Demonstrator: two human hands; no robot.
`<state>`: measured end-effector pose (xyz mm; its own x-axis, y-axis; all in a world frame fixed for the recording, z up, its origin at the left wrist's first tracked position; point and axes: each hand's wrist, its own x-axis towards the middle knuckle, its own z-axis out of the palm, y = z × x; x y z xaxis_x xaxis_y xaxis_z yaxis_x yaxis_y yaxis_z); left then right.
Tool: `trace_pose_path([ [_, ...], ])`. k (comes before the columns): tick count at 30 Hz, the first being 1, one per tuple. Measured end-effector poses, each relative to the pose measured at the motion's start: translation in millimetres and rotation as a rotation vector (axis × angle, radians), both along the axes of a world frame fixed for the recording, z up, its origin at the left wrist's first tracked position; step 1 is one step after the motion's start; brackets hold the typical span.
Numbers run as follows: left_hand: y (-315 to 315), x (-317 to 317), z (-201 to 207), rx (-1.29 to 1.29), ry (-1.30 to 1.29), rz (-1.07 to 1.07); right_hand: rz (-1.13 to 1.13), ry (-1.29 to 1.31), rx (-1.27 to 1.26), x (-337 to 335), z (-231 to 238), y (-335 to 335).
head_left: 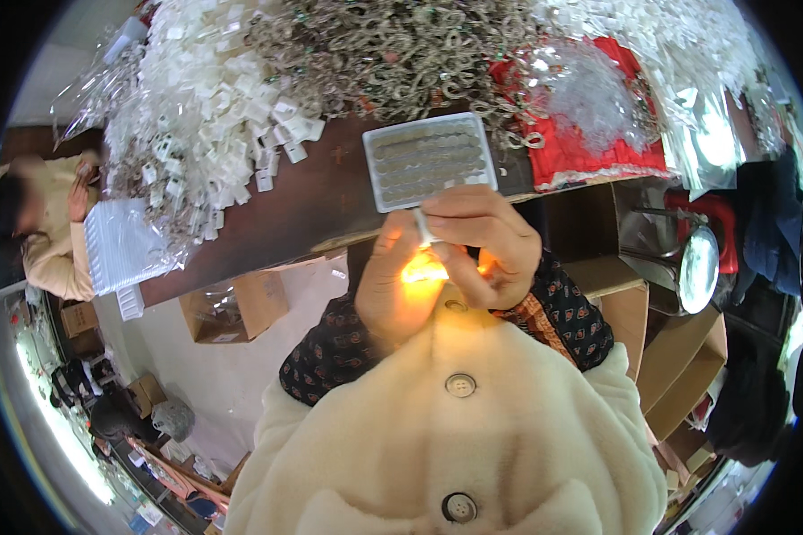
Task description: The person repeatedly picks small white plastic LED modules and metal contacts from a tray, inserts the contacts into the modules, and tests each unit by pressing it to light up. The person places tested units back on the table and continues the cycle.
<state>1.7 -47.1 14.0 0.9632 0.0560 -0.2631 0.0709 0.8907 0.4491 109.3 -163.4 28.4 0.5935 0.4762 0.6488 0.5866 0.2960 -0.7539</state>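
Both hands meet in front of my chest, just below the tray's near edge. Between their fingertips is a small white plastic case, partly hidden by the fingers. My left hand is closed and holds the case from the left side. From the right, my right hand pinches it with thumb and fingers. A bright warm yellow light glows between the palms; its source is washed out by glare. Right beyond the fingers lies a clear plastic tray with rows of round silvery discs like button cells.
White plastic cases are heaped at the left, coiled light strings at the back. A red bag lies at the right. Stacked clear trays stand at the table's left end near a person. Cardboard boxes sit below.
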Motion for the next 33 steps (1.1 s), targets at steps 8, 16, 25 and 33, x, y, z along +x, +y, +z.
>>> trace_pose_path([
  [8, -18.0, 6.7, -10.9, 0.031, -0.034, -0.061, -0.126, 0.058, 0.023, -6.2, -8.4, -22.0],
  [16, -29.5, 15.5, -8.7, 0.019, -0.072, -0.072, -0.141, 0.190, 0.089, -6.0, -12.9, -27.1],
  [25, -33.4, 19.9, -13.4, 0.078, -0.056, 0.017, -0.143, 0.326, 0.119, -9.5, -20.8, -23.0],
  [33, -36.8, 23.6, -3.7, 0.016, 0.036, 0.084, -0.038, 0.129, -0.057, 4.6, -16.8, -29.4],
])
